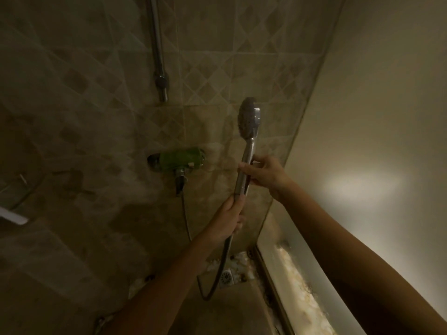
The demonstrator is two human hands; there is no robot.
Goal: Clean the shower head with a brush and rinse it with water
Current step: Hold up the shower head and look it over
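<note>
A chrome hand-held shower head (249, 119) stands upright in front of the tiled wall, its spray face turned left. My right hand (264, 174) grips the middle of its handle. My left hand (232, 215) is closed around the lower end of the handle, where the metal hose (222, 264) joins it. The hose hangs down, loops near the floor and runs back up to the mixer. No brush is in view.
A green-tinted mixer valve (180, 159) with a spout sits on the tiled wall to the left. Above it hangs a chrome riser rail (159, 56). A square floor drain (226, 276) lies below. A frosted glass partition (362, 141) closes the right side.
</note>
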